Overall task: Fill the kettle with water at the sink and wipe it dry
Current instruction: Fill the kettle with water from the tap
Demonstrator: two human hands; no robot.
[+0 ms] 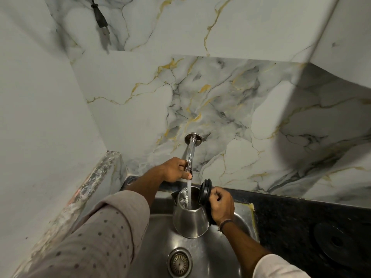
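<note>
Now, starting at the far left, a plain pale wall [40, 117] runs down to a mottled stone ledge [96, 189], rough and speckled along its edge. High up, a black power plug [100, 21] dangles on its cord against glossy marble-look tiles [220, 93], grey veins shot through with gold. The left arm reaches forward in a loose, dotted beige sleeve [96, 233], rolled back from the forearm, and the left hand [174, 170] is up at the tap [189, 155], fingers curled and pinching the small chrome lever near the spout. That tap is a slim, curved, polished tube coming straight out of the tiled wall, and a white stream of water [188, 194] falls from it. Below, the steel sink [152, 243] shows a brushed, dull shine, its round slotted drain [179, 262] near the bottom edge. The kettle [190, 219] is held over the basin right under the tap, a tapered steel body, its black hinged lid [205, 190] tipped open to the right, the water dropping into its mouth. The right hand [221, 204] is wrapped closed around the kettle's handle, knuckles up, a dark band at the wrist. Further right, a black speckled counter [291, 221] carries the round black kettle base [339, 241].
</note>
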